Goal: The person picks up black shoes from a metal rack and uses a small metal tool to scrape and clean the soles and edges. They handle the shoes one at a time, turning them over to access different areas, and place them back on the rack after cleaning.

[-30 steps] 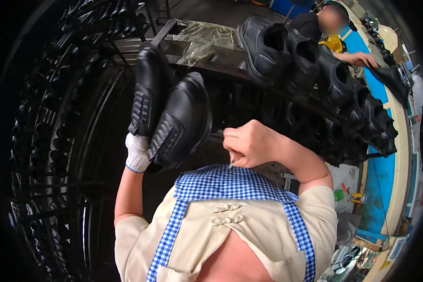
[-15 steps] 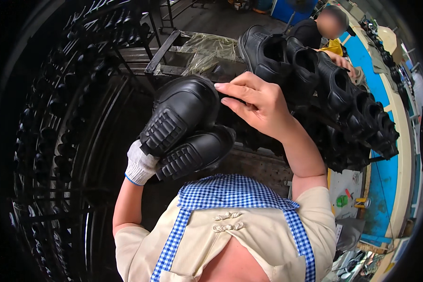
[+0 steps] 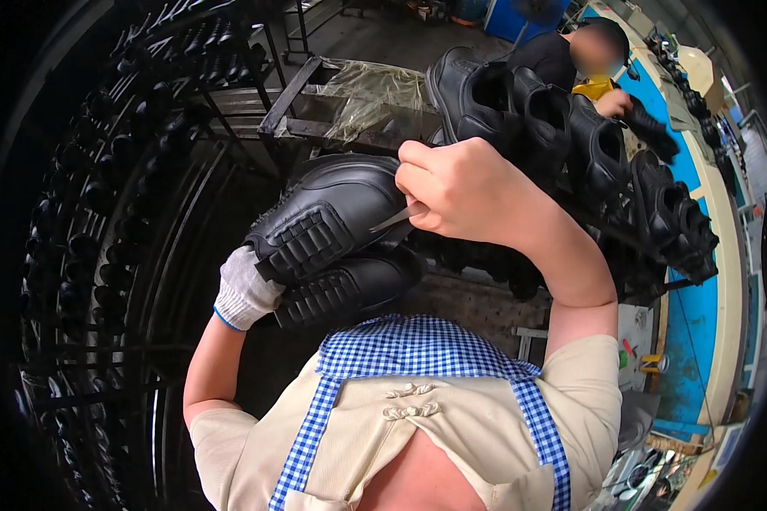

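Observation:
My left hand [image 3: 246, 288], in a white knitted glove with a blue edge, holds a pair of black shoes; its fingers are hidden behind them. The upper shoe [image 3: 349, 198] has a smooth, rounded toe and a ribbed panel near the glove. Below it, partly covered, is the lower shoe [image 3: 368, 279] with a similar panel. My bare right hand [image 3: 464, 189] is closed in a pinch around a thin, pointed metal tool [image 3: 390, 222]. The tool's tip lies over the side of the upper shoe, and the knuckles are close to its toe.
Several black shoes [image 3: 544, 115] stand in rows on a rack beyond my right hand. Racks of dark shoes [image 3: 119, 217] fill the left side. Clear plastic sheeting [image 3: 368, 89] drapes a frame ahead. A co-worker [image 3: 547, 61] is by a blue-topped bench [image 3: 689, 358] at right.
My right hand has turned over and closed its pinch, and the metal tool now shows against the upper shoe. The shoes have rolled slightly. At far right, the co-worker has shifted a shoe.

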